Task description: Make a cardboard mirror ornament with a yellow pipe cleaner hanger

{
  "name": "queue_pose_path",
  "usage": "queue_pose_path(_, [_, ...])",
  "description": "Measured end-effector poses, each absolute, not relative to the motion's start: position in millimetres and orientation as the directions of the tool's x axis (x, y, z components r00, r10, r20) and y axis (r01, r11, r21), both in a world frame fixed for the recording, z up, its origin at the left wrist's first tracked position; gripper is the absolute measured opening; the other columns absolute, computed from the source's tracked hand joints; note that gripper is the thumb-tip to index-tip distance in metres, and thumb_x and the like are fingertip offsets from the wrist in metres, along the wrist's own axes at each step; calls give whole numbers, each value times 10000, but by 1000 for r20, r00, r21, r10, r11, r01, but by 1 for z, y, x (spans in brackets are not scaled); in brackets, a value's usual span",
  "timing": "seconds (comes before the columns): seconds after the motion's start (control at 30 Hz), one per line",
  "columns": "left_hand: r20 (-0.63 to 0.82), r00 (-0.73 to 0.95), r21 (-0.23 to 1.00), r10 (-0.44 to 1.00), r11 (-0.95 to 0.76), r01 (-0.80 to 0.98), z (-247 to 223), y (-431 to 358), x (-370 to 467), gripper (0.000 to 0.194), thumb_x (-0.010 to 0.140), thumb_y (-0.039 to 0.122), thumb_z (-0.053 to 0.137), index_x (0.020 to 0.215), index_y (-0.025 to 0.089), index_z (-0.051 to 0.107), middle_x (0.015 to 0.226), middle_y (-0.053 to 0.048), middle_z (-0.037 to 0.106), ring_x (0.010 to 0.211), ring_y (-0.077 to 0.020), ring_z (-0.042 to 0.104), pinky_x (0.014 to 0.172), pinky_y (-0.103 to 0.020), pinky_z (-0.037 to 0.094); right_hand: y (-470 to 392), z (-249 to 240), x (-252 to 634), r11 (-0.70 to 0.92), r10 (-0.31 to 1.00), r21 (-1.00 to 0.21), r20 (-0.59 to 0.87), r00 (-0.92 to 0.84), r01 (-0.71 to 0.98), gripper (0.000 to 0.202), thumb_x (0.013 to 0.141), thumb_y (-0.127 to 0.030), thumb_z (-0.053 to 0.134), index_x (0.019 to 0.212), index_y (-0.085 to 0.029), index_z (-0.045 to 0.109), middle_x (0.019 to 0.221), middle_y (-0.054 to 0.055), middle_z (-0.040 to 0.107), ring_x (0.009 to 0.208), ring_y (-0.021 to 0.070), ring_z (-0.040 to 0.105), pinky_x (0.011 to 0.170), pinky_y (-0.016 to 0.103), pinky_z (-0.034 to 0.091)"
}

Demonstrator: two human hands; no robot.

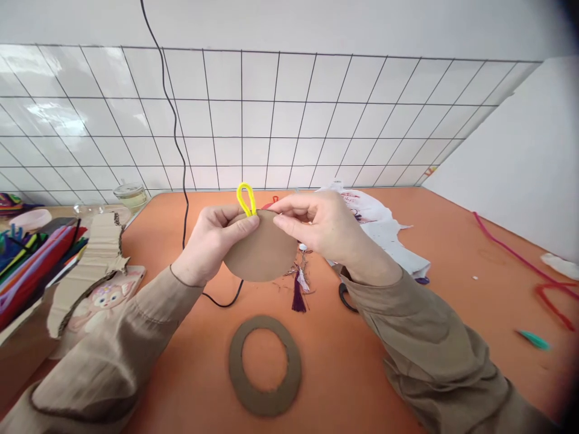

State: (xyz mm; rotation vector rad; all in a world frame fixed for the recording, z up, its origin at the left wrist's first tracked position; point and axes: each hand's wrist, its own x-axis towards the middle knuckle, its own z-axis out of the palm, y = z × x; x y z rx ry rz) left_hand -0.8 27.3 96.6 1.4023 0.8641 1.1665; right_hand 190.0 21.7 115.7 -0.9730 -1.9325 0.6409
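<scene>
A round brown cardboard disc (266, 253) is held upright above the table between both hands. My left hand (221, 232) pinches its upper left edge, the thumb on the near face beside the base of a yellow pipe cleaner loop (245, 198). The loop stands up from the disc's top edge. My right hand (319, 223) grips the upper right edge, thumb on the near face and fingers behind. Below, a flat cardboard ring (237, 383) lies on the table. The disc's far side is hidden.
A dark purple tassel (298, 295) lies behind the disc. White printed cloth or paper (393, 238) is at the right rear. Pipe cleaners (49, 259) and torn cardboard (85, 271) lie left. A black cable (174, 120) crosses the orange table (339, 374). Black scissor-like handles (345, 296) show by my right sleeve.
</scene>
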Motion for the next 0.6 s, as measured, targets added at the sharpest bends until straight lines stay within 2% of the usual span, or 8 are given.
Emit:
queue_pose_path(0.13, [199, 273, 977, 941, -168, -133, 97, 27, -1, 242, 716, 366, 797, 626, 163, 701, 603, -4, 613, 551, -116, 532, 535, -246, 419, 19, 116, 191, 581, 812, -711, 476, -338, 396, 160, 879, -259, 620, 864, -177, 757, 810, 44, 739, 693, 151, 647, 576, 271, 461])
queue_pose_path(0.33, [143, 330, 985, 933, -101, -141, 98, 34, -8, 240, 713, 401, 826, 736, 170, 769, 730, -52, 716, 644, -153, 627, 592, -261, 481, 23, 113, 190, 600, 800, -701, 507, -321, 387, 165, 879, -250, 603, 859, -174, 748, 806, 40, 734, 696, 149, 641, 585, 272, 461])
queue_pose_path(0.47, [147, 365, 983, 919, -95, -156, 99, 36, -11, 307, 707, 455, 828, 771, 160, 776, 723, -62, 713, 656, -162, 637, 602, -264, 492, 24, 112, 190, 611, 792, -690, 528, -307, 388, 172, 879, -243, 591, 889, -170, 746, 746, 21, 715, 637, 130, 612, 554, 260, 438])
queue_pose_path(0.6, [164, 318, 980, 934, -116, -164, 100, 32, -9, 261, 697, 407, 845, 745, 160, 775, 681, -36, 697, 620, -138, 616, 572, -242, 476, 23, 110, 188, 638, 770, -666, 557, -312, 386, 164, 872, -236, 597, 868, -170, 747, 776, 31, 730, 683, 148, 646, 570, 266, 459])
